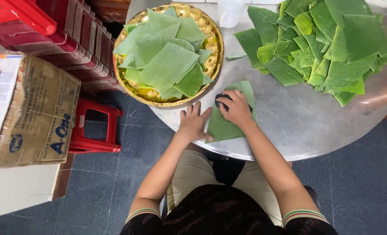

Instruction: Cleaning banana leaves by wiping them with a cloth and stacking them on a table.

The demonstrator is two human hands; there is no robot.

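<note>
Centrally, one green leaf piece (pixel 228 119) lies flat on the near edge of the round metal table (pixel 298 122), just in front of me. My left hand (pixel 193 124) rests open, fingers spread, with its palm on the table and its fingertips on the leaf's left margin, apparently to keep the piece from sliding. My right hand (pixel 236 108) is closed around a small dark object (pixel 222 99) and presses it onto the leaf's upper part; what the object is I cannot tell.

Just beyond the leaf, to the left, a gold tray (pixel 213 52) holds a loose layer of paler leaf pieces, close enough to reach without leaning. To the right, well apart from the tray, a larger heap of leaves (pixel 319 48) covers the table's far side. A white container (pixel 229 12) stands between the two at the far edge. Off the table on my left are a red stool (pixel 95 130) and a cardboard box (pixel 37 113).
</note>
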